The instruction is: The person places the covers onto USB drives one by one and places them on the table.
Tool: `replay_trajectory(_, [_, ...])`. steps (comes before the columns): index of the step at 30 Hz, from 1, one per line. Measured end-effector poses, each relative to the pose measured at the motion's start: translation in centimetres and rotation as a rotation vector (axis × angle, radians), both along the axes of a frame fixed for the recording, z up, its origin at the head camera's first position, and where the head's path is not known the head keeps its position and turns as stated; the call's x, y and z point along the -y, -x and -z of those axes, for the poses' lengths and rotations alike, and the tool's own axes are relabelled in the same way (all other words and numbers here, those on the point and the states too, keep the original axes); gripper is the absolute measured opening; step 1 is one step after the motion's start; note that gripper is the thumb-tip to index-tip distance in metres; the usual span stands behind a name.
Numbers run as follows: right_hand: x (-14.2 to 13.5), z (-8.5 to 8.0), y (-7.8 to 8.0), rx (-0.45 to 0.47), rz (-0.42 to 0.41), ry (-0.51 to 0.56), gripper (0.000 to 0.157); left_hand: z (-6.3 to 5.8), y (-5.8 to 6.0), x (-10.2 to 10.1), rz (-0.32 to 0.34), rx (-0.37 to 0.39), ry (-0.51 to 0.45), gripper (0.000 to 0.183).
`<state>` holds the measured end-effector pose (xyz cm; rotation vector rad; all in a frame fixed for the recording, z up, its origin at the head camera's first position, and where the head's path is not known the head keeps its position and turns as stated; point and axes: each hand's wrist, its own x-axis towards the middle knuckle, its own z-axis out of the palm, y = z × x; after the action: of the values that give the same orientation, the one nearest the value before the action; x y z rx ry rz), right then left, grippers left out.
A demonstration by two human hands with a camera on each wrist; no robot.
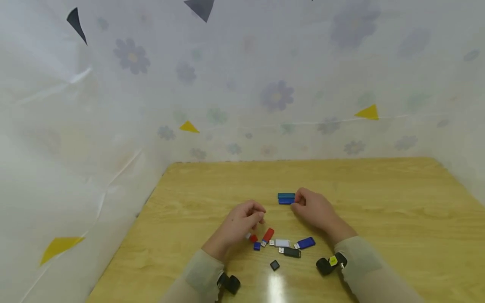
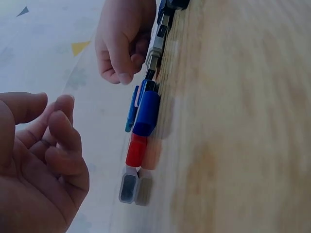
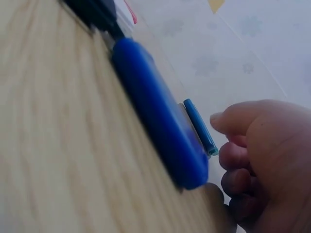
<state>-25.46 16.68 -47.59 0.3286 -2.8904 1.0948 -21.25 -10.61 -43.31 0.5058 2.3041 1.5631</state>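
Note:
My left hand [image 1: 242, 221] hovers over the table with its fingers loosely bent and nothing in them. Just below it lie a red USB stick [image 1: 269, 234] and a red-and-white piece [image 1: 252, 238], partly hidden by the hand. My right hand [image 1: 316, 210] is at the right end of two flat sticks side by side, a teal one [image 1: 286, 195] and a blue one [image 1: 286, 201]. Its fingers are loosely curled. In the right wrist view the thumb stands apart from the teal stick [image 3: 199, 126], and no object shows between the fingers.
Nearer me lie a white USB stick [image 1: 282, 243], a black USB stick [image 1: 291, 252] and a dark blue USB stick [image 1: 306, 243]. A small blue cap [image 1: 257, 246] and a black cap [image 1: 275, 265] are beside them. Patterned sheeting [image 1: 242, 97] hangs behind the wooden table [image 1: 360, 181].

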Motion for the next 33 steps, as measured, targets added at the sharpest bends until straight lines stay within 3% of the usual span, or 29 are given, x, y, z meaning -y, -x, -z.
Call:
replay_trajectory(7, [-1.4, -0.5, -0.5, -0.011, -0.026, 0.103, 0.012, -0.6, 0.4, -0.9, -0.027, -0.070, 0.199, 0.020])
replay_trajectory(15, [-1.6, -1.1, -1.2, 0.022, -0.113, 0.099, 0.008, -1.1, 0.8, -0.8, 0.020, -0.106, 0.382, 0.008])
replay_trajectory(25, [-1.8, -0.9, -1.4, -0.018, -0.174, 0.025, 0.009, -1.3, 1.3, 0.8, 0.114, -0.160, 0.563, 0.002])
replay_trajectory(33, [-1.7, -0.8, -1.9, -0.007, -0.188, 0.010, 0.009, -1.1, 1.2, 2.0, 0.267, -0.133, 0.609, 0.019])
